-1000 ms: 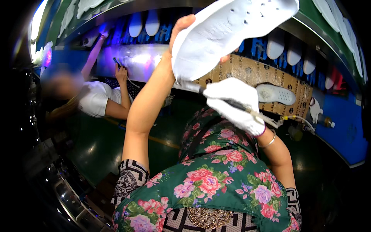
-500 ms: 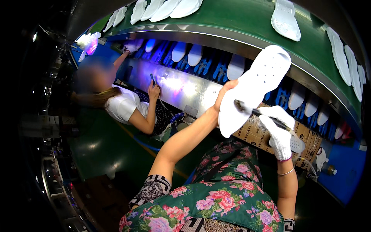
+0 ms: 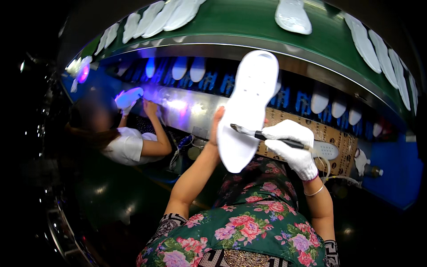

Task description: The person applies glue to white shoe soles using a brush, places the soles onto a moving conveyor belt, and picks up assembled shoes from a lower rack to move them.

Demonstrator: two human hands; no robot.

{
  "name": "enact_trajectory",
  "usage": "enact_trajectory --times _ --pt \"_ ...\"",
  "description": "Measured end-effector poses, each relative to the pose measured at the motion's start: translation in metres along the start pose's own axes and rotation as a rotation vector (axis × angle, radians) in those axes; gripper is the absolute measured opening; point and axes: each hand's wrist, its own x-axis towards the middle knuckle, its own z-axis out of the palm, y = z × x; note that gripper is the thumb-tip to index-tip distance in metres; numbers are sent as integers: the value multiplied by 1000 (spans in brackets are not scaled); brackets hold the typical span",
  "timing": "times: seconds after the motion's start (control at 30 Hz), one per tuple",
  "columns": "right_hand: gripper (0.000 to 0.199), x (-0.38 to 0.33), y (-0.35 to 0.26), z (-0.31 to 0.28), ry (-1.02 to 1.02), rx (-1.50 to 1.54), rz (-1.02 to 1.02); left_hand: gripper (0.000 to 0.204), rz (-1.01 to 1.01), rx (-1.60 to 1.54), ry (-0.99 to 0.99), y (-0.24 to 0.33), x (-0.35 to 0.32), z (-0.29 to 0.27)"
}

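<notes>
Head view: my left hand (image 3: 216, 129) holds a white shoe sole (image 3: 247, 109) upright in front of me, fingers wrapped behind its left edge, thumb side hidden. My right hand (image 3: 291, 147), in a white glove, is closed around a dark-handled brush (image 3: 262, 135); the bristle tip touches the sole's face near its lower half.

Just behind the sole lies a flat brown cardboard sheet (image 3: 331, 135) with dark printed marks (rectangular, leaning along the machine front), with another white sole (image 3: 325, 150) resting on it. Above, a green conveyor belt (image 3: 249, 22) curves across, its metal rim bending left to right, white soles (image 3: 291, 15) lying along it. Below the rim runs a blue-lit slot with more soles.

Open room: dark green floor (image 3: 106, 196) at lower left, between my arm and a co-worker in a white shirt (image 3: 126, 147), well apart from me.
</notes>
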Motion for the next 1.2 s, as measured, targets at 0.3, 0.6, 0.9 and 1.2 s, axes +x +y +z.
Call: enact_trajectory --times 0.3,0.6,0.9,1.2 --pt "21 -53 13 -29 680 655 486 115 10 -79 -512 81 36 23" --pt "23 -80 58 -18 821 705 563 85 102 -643 -64 88 176 38" --pt "26 -93 77 -12 938 755 631 56 375 164 175 99 150 44" --pt "25 -84 78 -12 940 721 601 44 345 460 205 120 115 58"
